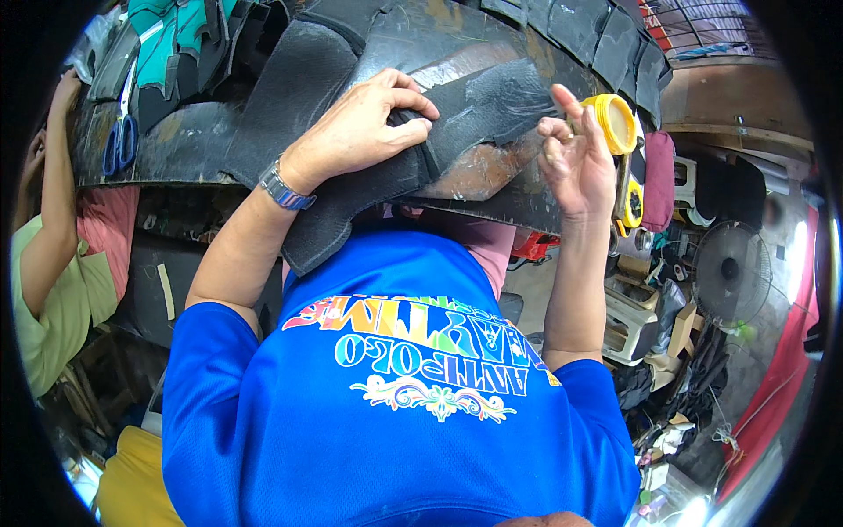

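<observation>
My left hand (373, 119), with a metal watch at the wrist, is closed on the edge of a stack of black textured sheet pieces (373, 189). Part of the stack hangs over the table's near edge against my blue shirt. Another black cut piece (492, 105) lies flat to the right of that hand, its right end wrinkled. My right hand (580, 162) is raised beside this end, palm turned up, fingers apart and some of them bent; I see nothing held in it. Right behind its fingers is a yellow round jar (615, 123) with a pale top.
Dark worn table (198, 140) carries blue-handled scissors (121, 145), teal and black pieces (176, 53) at far left, and rows of black pieces (571, 31) at the back. A co-worker's arm (57, 220) reaches in at left. A fan (731, 263) stands at right.
</observation>
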{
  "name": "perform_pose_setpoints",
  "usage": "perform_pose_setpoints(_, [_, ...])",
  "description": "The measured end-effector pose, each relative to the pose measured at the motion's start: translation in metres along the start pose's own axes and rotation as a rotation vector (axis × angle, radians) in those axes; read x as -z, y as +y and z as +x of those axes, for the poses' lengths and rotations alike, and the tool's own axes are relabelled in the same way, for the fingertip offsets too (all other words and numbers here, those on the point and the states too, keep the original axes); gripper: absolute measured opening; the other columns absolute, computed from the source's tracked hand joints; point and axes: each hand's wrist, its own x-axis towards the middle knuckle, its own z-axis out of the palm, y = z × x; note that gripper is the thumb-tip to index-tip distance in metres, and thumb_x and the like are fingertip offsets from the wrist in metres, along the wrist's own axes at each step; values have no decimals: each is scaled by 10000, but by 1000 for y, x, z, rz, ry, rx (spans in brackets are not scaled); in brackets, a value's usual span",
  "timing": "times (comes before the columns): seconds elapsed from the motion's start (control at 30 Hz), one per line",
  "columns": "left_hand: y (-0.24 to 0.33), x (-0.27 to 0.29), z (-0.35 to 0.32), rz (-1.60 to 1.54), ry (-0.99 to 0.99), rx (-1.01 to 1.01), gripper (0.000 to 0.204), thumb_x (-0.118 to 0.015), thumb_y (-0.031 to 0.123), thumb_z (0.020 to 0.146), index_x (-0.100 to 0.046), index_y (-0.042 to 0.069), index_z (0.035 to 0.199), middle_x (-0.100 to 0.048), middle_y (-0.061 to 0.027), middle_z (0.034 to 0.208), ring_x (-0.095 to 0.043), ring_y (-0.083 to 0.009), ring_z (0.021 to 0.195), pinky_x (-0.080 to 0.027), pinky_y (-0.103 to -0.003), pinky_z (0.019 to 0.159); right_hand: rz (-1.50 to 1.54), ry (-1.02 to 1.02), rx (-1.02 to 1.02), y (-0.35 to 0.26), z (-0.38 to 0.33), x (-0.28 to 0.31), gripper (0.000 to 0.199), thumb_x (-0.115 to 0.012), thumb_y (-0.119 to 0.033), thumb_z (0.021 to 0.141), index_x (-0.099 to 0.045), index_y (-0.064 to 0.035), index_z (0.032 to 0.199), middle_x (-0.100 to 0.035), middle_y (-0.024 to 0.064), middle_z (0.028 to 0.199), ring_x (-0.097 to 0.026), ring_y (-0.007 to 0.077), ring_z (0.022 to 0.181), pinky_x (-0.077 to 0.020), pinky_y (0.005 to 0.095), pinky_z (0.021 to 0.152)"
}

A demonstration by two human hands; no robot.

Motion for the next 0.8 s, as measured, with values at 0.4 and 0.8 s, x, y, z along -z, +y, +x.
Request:
perform_pose_setpoints(0.4, [0, 1, -1, -18, -5, -8, 230, -665, 220, 885, -742, 102, 1067, -590, -126, 1200, -583, -275, 1170, -443, -363, 1019, -2337, 268, 447, 50, 14, -5, 756, -450, -675, 940, -505, -116, 1446, -304, 174, 1601, -87, 405, 1521, -91, 695, 1148])
perform_pose_setpoints(0.8, [-3, 1, 0, -27, -10, -25, 208, -672, 215, 889, -741, 102, 1050, -592, -120, 1183, -583, -268, 1160, -441, -355, 1016, -2309, -35, 596, 67, 30, -36, 843, -424, -733, 905, -469, -114, 1475, -347, 174, 1582, -154, 367, 1520, -35, 689, 1155])
